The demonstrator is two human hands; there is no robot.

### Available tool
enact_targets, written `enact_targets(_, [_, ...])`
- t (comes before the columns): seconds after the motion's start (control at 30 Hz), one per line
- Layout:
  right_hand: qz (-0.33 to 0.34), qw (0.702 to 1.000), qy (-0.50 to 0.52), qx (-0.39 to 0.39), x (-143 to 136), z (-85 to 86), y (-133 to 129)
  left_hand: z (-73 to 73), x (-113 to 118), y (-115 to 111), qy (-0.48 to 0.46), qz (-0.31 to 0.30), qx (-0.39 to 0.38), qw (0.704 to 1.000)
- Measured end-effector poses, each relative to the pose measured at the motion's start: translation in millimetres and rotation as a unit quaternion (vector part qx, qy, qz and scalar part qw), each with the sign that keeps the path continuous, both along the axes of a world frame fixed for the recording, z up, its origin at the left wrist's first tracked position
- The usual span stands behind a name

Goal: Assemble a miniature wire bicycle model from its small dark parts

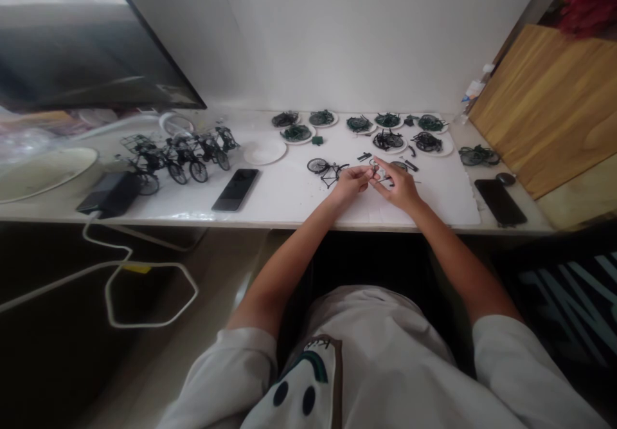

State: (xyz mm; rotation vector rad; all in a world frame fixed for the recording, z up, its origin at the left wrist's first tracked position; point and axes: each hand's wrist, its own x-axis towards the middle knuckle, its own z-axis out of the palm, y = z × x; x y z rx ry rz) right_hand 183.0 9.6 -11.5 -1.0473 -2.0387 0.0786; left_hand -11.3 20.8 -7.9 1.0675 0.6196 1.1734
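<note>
Over the white table, my left hand [355, 181] and my right hand [398, 184] meet at the fingertips. Between them is a small dark model bicycle part [374, 168], its exact kind too small to make out. Both hands are closed in a pinch at it. Left of my left hand lies a partly built model bicycle [328, 170] with one wheel and a frame. A loose wheel [399, 166] lies behind my right hand, partly covered by it. Short dark pieces [364, 157] lie just beyond my fingers.
Several assembled model bicycles [190, 155] stand at the left, near a black phone [236, 190] and a black power adapter [110, 194]. White plates of dark parts [389, 141] line the back. Another plate [265, 152] is bare. A second phone [500, 202] lies at the right.
</note>
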Motion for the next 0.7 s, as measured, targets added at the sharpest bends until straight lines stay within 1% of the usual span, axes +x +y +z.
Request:
enact_targets(0.13, [0.011,1.000,0.005,-0.023,1,-0.9,0,-2.2,-2,1,-0.004,-0.009,0.005,1.000])
enact_targets(0.23, [0.022,0.999,0.010,-0.021,1,-0.6,0,-5.3,-2,3,-0.010,-0.025,0.015,1.000])
enact_targets(0.33, [0.027,0.999,0.013,-0.017,1,0.5,-1,-5.4,-3,3,-0.028,-0.044,-0.001,0.999])
enact_targets(0.43, [0.022,0.999,0.025,-0.025,3,-0.5,-2,-0.8,-4,1,-0.048,-0.045,-0.035,0.997])
enact_targets(0.53, [0.016,0.998,0.058,-0.025,5,-3.9,0,6.3,-5,-3,-0.062,-0.035,-0.055,0.996])
enact_targets(0.7, [-0.016,0.997,0.071,0.007,3,-5.5,5,15.5,-6,-8,-0.074,-0.024,-0.081,0.994])
